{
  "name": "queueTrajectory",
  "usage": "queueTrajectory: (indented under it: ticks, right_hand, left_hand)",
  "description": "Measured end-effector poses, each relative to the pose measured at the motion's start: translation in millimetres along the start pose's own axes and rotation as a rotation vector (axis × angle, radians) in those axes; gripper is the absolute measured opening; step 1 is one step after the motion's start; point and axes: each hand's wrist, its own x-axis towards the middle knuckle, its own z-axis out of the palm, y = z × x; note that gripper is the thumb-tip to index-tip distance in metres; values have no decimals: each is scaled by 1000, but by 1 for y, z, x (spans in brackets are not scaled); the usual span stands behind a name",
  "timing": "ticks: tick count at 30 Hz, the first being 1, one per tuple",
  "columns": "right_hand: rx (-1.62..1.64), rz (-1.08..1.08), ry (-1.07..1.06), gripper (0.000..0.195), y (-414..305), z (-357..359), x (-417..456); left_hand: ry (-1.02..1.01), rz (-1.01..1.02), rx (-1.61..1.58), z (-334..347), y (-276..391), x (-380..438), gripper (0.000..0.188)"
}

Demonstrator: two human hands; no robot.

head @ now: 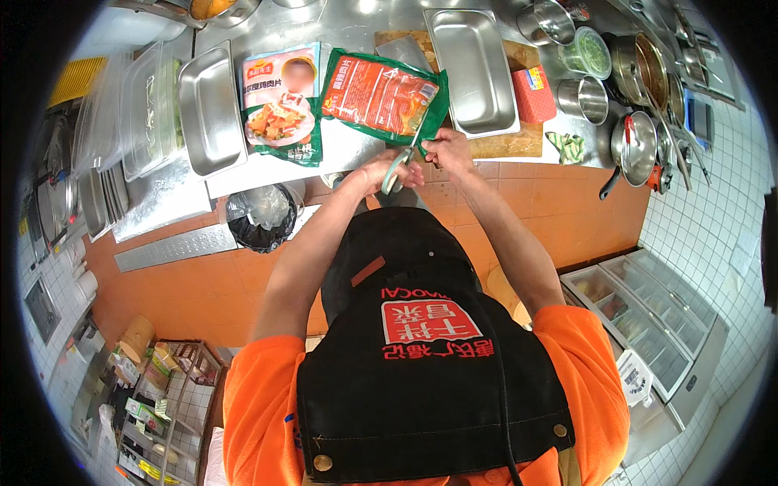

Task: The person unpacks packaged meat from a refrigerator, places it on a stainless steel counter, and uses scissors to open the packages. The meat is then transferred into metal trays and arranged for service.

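Observation:
My left hand [389, 172] grips a pair of scissors [397, 173] with pale green handles. Their blades point away from me and lie over the lower right corner of a green and red plastic food packet [378, 92]. That same corner is pinched in the fingers of my right hand [448, 150]. The packet lies on the steel worktop at the front edge, looks full, and bears printing. A second packet [282, 103], with a picture of food on it, rests to its left. Whether the corner is cut through cannot be made out.
Steel trays [214, 112] [477, 73] flank the packets; the right one sits on a wooden cutting board [504, 147]. Beyond it are a red box [533, 97], a green-striped cloth [566, 147] and steel pots [582, 100]. A black-lined bin [261, 215] stands below the worktop's edge.

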Motion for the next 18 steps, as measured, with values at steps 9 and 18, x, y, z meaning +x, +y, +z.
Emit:
queueTrajectory:
  ticks: [9, 18]
  right_hand:
    - [43, -28, 20, 9, -4, 8, -6]
    - [-11, -21, 36, 5, -6, 9, -5]
  left_hand:
    - [-28, -30, 61, -6, 7, -10, 31]
    - [-114, -147, 15, -15, 18, -10, 30]
